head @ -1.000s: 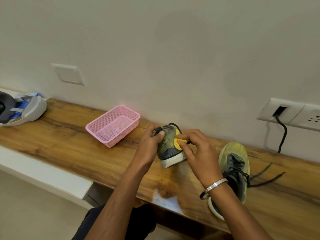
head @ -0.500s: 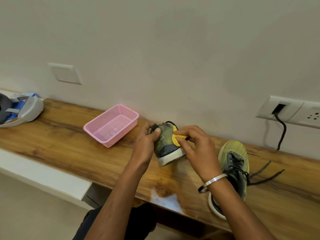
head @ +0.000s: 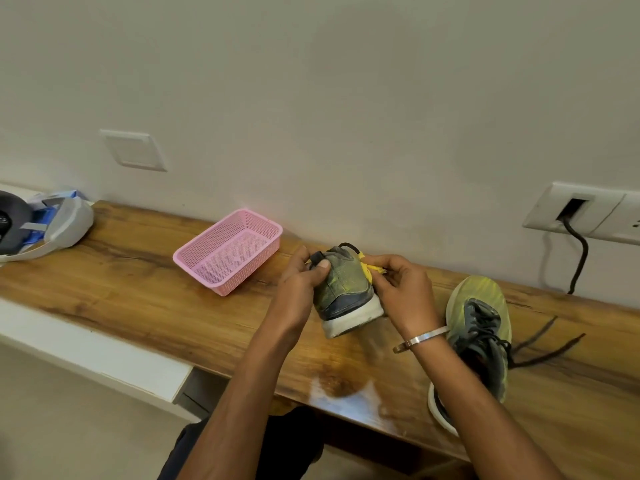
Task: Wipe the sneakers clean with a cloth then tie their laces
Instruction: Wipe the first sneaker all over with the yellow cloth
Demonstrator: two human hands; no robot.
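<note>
A brown wood table (head: pixel 138 292) by a plain wall (head: pixel 311 98).
A socket plate (head: pixel 585 213) holds a black cord (head: pixel 580 258); the floor (head: pixel 69 427) looks pale, maybe tiled.

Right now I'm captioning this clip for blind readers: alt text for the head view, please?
A person's left hand holds a grey-green sneaker on a wooden shelf while the right hand presses a yellow cloth to it. A second sneaker, unlaced, lies right; a pink basket left.

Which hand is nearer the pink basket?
Left. The left hand grips the held sneaker just right of the pink basket; the right hand pinches the yellow cloth beyond that sneaker.
</note>
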